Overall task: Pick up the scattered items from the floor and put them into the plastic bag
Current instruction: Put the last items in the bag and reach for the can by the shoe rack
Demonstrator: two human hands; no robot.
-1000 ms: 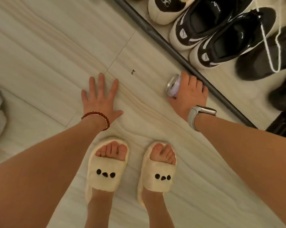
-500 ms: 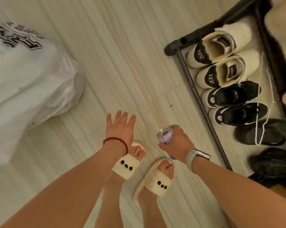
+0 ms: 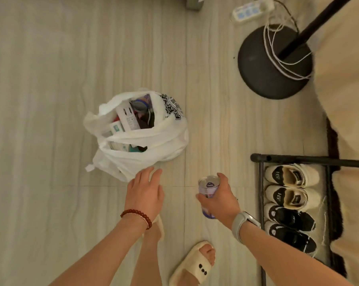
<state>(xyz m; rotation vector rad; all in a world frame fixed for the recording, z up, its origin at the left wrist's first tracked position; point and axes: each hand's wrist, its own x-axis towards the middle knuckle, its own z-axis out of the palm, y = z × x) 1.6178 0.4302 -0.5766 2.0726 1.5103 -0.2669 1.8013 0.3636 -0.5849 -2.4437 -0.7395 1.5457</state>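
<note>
The right hand (image 3: pixel 220 200) holds the can (image 3: pixel 208 196) around its side wall, fingers and thumb curled round the cylinder, top end tilted toward the bag (image 3: pixel 145 139). The can is off the floor, well short of the bag and to its near right, between the bag and the shoe rack (image 3: pixel 261 203). The left hand (image 3: pixel 144 194) holds nothing; its fingers are extended and slightly spread, the fingertips just at the bag's near edge. Whether they touch the plastic cannot be told. The bag stands on the floor with its mouth open upward, boxes and other items already visible inside. The can is judged rigid, smooth and light; whether it is empty cannot be told. A thin metal wall is likely to dent under hard squeezing, so a moderate wrap around the mid-body, as shown, is the suitable hold. The printed surface is probably slippery, so the grip should span the full circumference and not only the rim. The bag is soft, thin film with no stiffness; its mouth is likely to collapse, so a handle loop or the rim is the place to take hold to keep it open while the can is lowered in
</note>
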